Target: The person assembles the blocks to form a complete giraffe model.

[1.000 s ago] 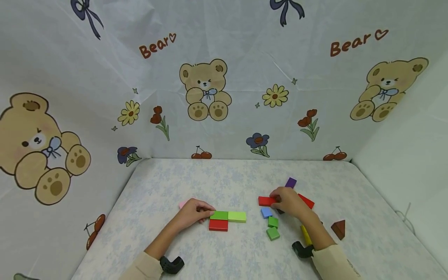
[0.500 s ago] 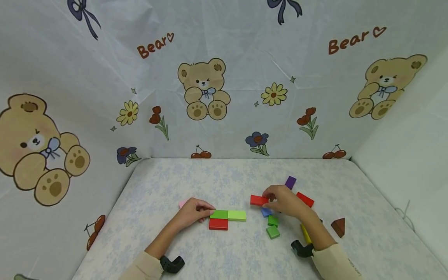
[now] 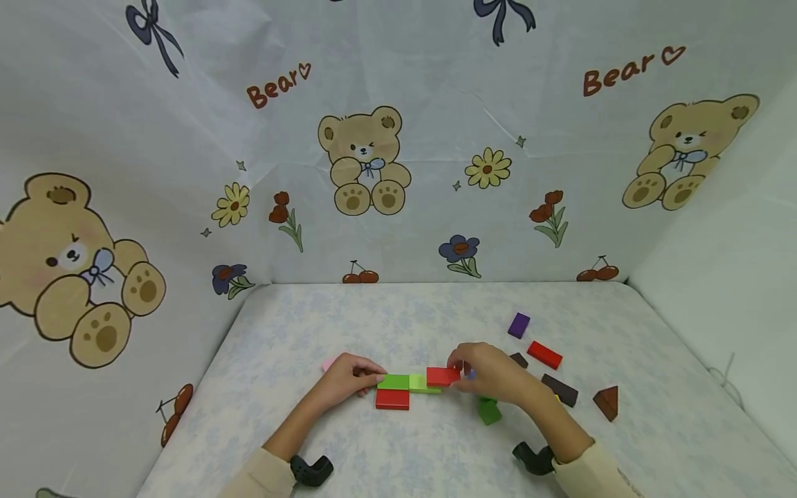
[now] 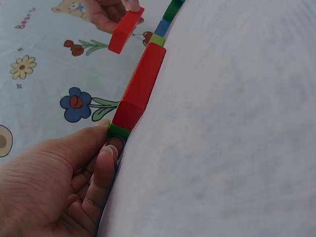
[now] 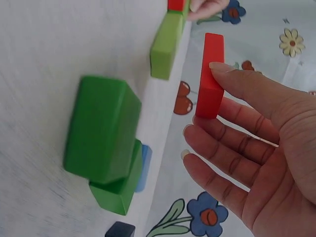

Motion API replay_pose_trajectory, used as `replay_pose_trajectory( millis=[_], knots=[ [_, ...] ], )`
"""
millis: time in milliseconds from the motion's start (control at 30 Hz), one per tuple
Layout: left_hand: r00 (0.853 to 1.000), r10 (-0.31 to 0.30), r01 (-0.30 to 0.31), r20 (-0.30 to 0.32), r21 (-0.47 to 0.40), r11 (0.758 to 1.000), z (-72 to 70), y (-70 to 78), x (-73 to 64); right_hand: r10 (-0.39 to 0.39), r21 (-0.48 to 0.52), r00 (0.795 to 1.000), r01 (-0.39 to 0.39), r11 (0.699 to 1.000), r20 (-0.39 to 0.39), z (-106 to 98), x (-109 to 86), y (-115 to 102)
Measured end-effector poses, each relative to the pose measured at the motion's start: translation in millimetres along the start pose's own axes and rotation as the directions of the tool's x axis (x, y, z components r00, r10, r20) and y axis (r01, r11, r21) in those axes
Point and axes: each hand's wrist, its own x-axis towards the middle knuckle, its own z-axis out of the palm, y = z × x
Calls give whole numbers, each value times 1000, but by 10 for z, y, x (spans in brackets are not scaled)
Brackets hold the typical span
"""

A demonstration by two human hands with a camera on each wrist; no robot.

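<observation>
My right hand (image 3: 492, 373) pinches a red rectangular block (image 3: 443, 377) between thumb and fingers. That block is raised off the table, overlapping the right part of the light green block (image 3: 420, 384) in the head view. Thumb and fingertips of my left hand (image 3: 350, 377) grip the left end of a green block (image 3: 394, 382), which lies end to end with the light green one. Along the green block's near side lies a second red block (image 4: 144, 81). A pink piece (image 3: 328, 363) is partly hidden behind my left hand.
Near my right hand lie green blocks (image 5: 101, 129) and a blue block (image 5: 143, 168). Farther right are a purple block (image 3: 519, 325), another red block (image 3: 544, 355), a dark brown block (image 3: 560, 390) and a brown triangular block (image 3: 607, 402). A patterned cloth (image 3: 429, 90) rises behind the table.
My right hand has moved left with the red block, from among the loose blocks to over the light green block. My left hand stays at the green block.
</observation>
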Motion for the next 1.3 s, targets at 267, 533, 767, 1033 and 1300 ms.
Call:
replay_pose_trajectory(
  millis=[267,533,767,1033,1300],
  knots=[
    [1000,3,-3,-14,-6,1000,-7,-2,23,13,-48,999,-11,999,38,109,-72,-121],
    [1000,-7,7,-11,-29,1000,5,-21,22,-6,-92,999,10,996,45,277,-118,-135],
    [1000,-7,7,-15,-35,999,10,-11,14,22,-121,999,-17,993,36,368,-125,-188],
    [1000,0,0,-9,-33,999,-1,0,12,84,-45,996,-82,996,35,338,-148,-220],
    [1000,-1,1,-6,-26,1000,1,-1,12,68,0,996,-68,998,63,357,-99,-221]
  ],
)
